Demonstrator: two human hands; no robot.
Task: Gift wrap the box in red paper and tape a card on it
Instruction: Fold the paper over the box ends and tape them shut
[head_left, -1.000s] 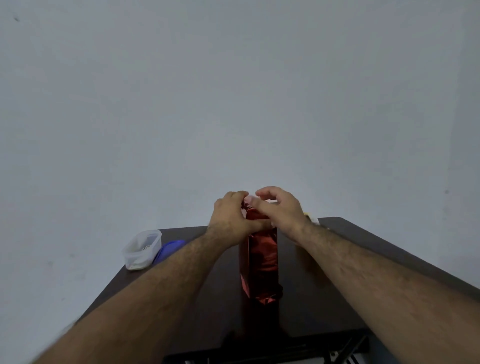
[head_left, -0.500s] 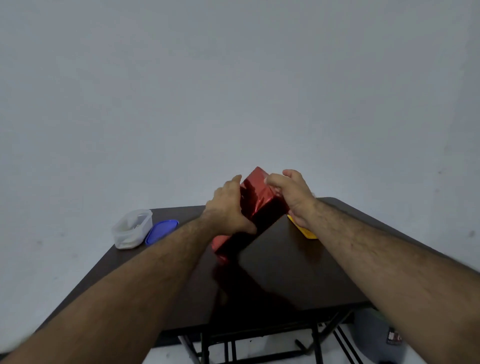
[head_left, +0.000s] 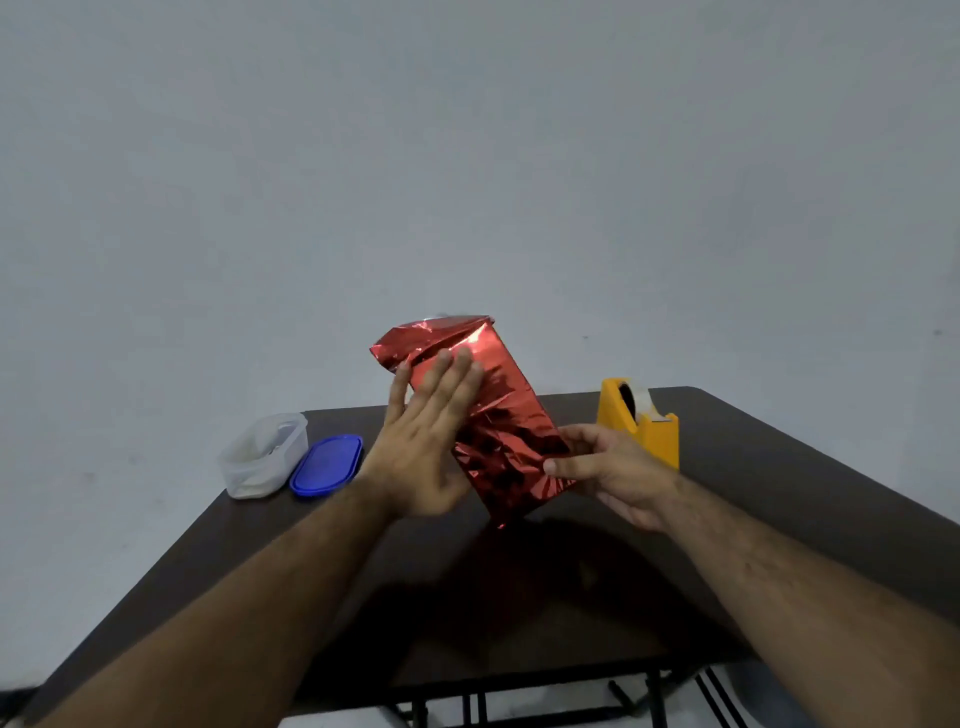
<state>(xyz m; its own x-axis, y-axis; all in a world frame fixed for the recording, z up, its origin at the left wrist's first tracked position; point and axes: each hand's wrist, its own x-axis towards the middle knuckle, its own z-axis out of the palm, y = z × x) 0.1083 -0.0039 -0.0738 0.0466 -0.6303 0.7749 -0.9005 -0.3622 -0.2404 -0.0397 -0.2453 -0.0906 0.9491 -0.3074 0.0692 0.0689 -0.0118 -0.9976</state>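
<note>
1. Wrapped box (head_left: 493, 415): covered in shiny, crinkled red foil paper, held tilted above the middle of the table, its upper end leaning away to the left, with loose paper folds at that upper end; lower corner close over the tabletop, contact not discernible.
2. Left hand (head_left: 426, 447): fingers straight and together, palm laid flat against the left face of the box; it hides part of that face.
3. Right hand (head_left: 608, 473): thumb and curled fingers pinching the lower right end of the box.
4. Table (head_left: 779, 509): dark brown top, black folding legs visible beneath its near edge.
5. Tape dispenser (head_left: 638, 422): yellow, holding a roll of clear tape, standing on the table just behind the right hand, partly hidden by it.
6. Blue lid (head_left: 326, 465): oval, lying flat on the table left of the left hand.
7. Clear plastic container (head_left: 263, 455): open, touching or just beside the lid, at the table's far left corner; contents indistinct.
8. Wall (head_left: 467, 156): plain grey, behind the table.
</note>
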